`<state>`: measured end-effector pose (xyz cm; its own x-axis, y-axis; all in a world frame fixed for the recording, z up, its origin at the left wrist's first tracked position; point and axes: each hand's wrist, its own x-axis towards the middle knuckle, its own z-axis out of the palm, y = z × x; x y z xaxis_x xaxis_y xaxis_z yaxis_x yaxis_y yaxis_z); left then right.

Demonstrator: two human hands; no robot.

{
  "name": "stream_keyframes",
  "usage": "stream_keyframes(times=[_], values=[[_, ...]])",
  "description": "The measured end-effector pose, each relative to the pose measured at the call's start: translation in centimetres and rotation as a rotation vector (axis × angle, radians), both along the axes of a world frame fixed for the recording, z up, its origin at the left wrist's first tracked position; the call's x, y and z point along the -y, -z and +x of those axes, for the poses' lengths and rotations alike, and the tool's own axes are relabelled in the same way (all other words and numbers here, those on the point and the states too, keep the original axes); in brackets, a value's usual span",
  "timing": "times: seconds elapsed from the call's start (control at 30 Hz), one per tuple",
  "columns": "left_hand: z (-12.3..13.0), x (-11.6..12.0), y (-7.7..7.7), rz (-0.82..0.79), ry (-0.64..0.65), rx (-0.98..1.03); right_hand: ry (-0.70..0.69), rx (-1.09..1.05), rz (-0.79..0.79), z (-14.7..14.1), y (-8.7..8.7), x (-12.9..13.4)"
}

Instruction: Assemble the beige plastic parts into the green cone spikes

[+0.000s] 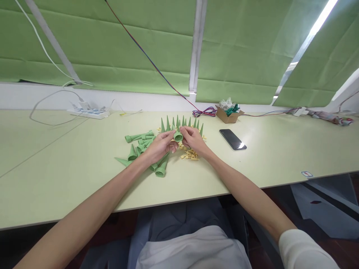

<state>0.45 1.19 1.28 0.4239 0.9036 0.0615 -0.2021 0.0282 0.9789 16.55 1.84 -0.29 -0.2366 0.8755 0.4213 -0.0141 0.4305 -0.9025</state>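
Note:
A green plastic cone-shaped spike [178, 137] is held between both hands, its round open end facing me. My left hand [163, 146] pinches its left side with thumb and fingers. On the other side my right hand [193, 139] grips it with thumb and fingertips. Behind the hands several green cones [167, 123] stand upright in a row, points up. To the left lies a loose pile of green cones [146, 144]. Small yellow plastic pieces [190, 154] are scattered below my right hand, and a few more show around the standing row.
A black phone [232, 139] lies to the right. Behind it sits a small cardboard box [228, 116] holding clear and green plastic. Coiled red and blue wire [204, 112] rests by the wall. A white power strip [89, 113] with cables is at the back left.

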Motion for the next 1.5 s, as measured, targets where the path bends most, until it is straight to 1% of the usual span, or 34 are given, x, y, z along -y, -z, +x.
stream_keyframes(times=[0.13,0.27,0.37,0.53,0.6,0.7,0.77,0.93,1.03,1.1,1.23,1.5], values=[[-0.3,-0.2,0.4,0.093,0.001,-0.058,-0.002,0.027,0.017,0.2,0.1,-0.1],[-0.4,0.0,0.4,0.22,-0.02,-0.14,0.037,0.072,0.036,0.2,0.1,-0.2],[-0.4,0.2,0.3,0.322,-0.069,-0.226,0.103,0.14,0.057,0.3,0.1,-0.2],[-0.4,0.7,0.2,0.479,-0.148,-0.423,0.186,0.251,0.078,0.4,0.1,-0.3],[-0.3,0.8,0.2,0.526,-0.175,-0.453,0.21,0.278,0.083,0.4,0.1,-0.3],[-0.1,0.9,0.2,0.584,-0.217,-0.445,0.234,0.3,0.085,0.4,0.2,-0.4],[0.0,0.9,0.2,0.589,-0.238,-0.444,0.258,0.307,0.099,0.3,0.2,-0.5],[0.3,0.8,0.4,0.534,-0.28,-0.425,0.315,0.305,0.135,0.0,0.4,-0.5],[0.4,0.6,0.5,0.504,-0.362,-0.352,0.272,0.308,0.16,-0.1,0.4,-0.4],[0.3,0.4,0.6,0.476,-0.393,-0.328,0.229,0.315,0.177,-0.1,0.4,-0.4],[0.1,0.2,0.6,0.468,-0.39,-0.349,0.175,0.332,0.182,-0.2,0.5,-0.3],[-0.1,0.3,0.5,0.432,-0.368,-0.376,0.18,0.372,0.163,-0.4,0.5,0.3]])
